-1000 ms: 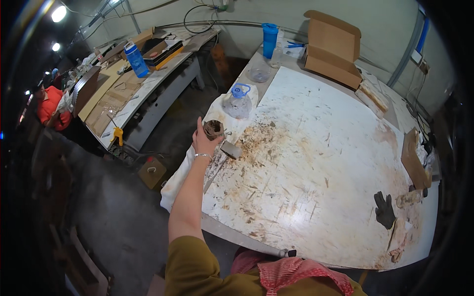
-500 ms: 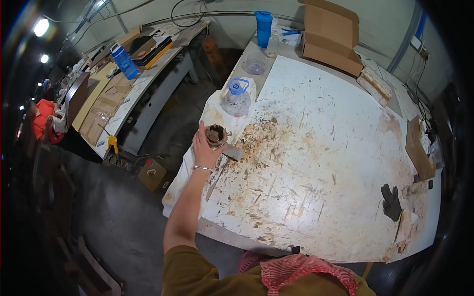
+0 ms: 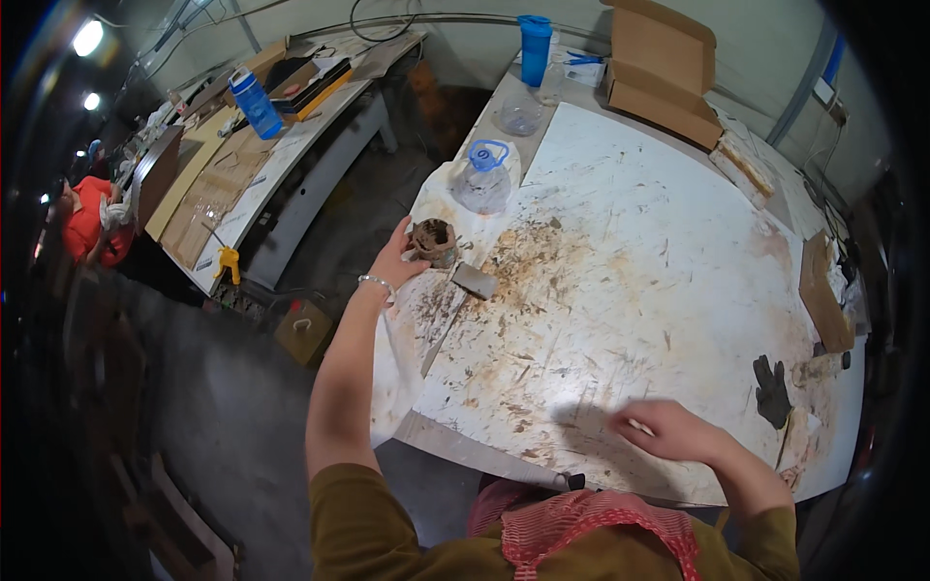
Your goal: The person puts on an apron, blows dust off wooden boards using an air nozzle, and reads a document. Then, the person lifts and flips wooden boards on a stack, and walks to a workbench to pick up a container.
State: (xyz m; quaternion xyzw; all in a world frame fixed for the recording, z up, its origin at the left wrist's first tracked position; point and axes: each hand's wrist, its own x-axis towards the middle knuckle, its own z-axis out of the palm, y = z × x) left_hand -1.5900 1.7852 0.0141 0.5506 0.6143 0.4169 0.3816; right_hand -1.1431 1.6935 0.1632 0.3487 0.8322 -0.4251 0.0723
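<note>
A small, rough brown pot with dark, crumbly matter inside stands on a white cloth at the table's left edge. My left hand curls round its left side, thumb and fingers touching it. Just right of the pot lies a flat grey metal plate, like a scraper blade. Brown crumbs are scattered around it. Over the near part of the table, my right hand is closed and a little blurred. Something small and pale shows at its fingers; I cannot make out what it is.
A cut clear bottle top with a blue handle stands behind the pot. Beyond are a clear bowl, a blue tumbler and an open cardboard box. A dark glove lies at right. A person in red is far left.
My right hand has come into view over the near table. My left hand has shifted from the pot's front to its left side, and the view has moved slightly.
</note>
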